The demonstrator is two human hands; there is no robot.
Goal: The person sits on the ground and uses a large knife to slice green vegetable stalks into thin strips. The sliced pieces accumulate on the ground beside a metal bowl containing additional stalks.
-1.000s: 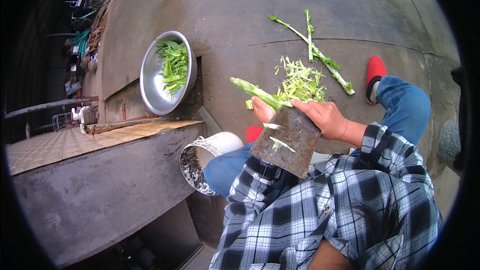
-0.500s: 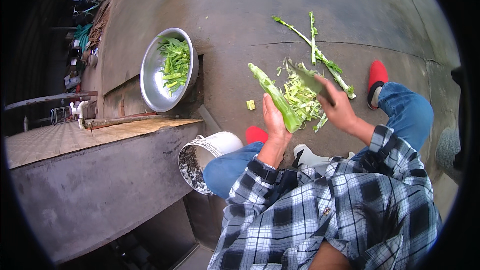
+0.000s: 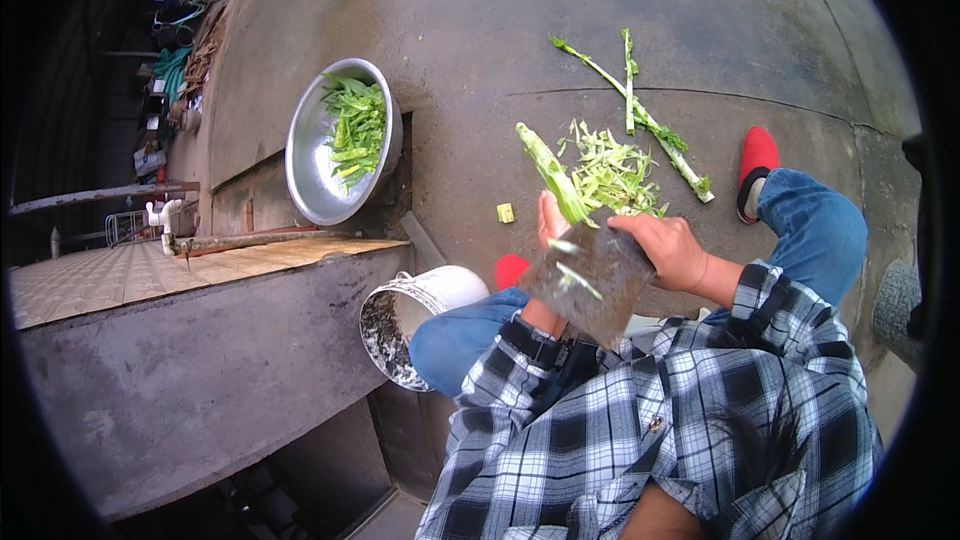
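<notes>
Evidently, the thick green stalk lies slantwise in front of the person: its long axis goes from the upper left, away from the body, to the lower right, where in this view it ends at the cleaver. The left hand is the nearer one to its middle; it is at the left side, and its fingers seem closed around the lower part, though the cleaver hides much of them. The right hand, to the right of that end, is closed on the cleaver, whose broad face extends toward the lower left. The metal is blurred, so I cannot tell whether its edge touches the stalk. Pale shreds lie just beside the stalk, on its right.
</notes>
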